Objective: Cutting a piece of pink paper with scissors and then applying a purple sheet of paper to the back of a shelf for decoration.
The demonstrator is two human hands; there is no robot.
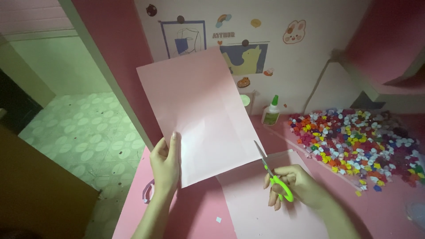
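My left hand (166, 161) holds a pink sheet of paper (199, 110) upright by its lower left edge, thumb on the front. In my right hand (294, 186) is a pair of scissors with bright green handles (276, 179). Its blades point up and touch the lower right edge of the held sheet. Both hands hover above a pink table (385, 208). More pink paper (261, 199) lies flat on the table beneath the scissors.
A large heap of small colourful folded paper pieces (358, 141) covers the table's right side. A glue bottle with a green cap (271, 111) stands by the sticker-covered wall. A small purple loop (147, 191) sits at the table's left edge, with green patterned floor beyond.
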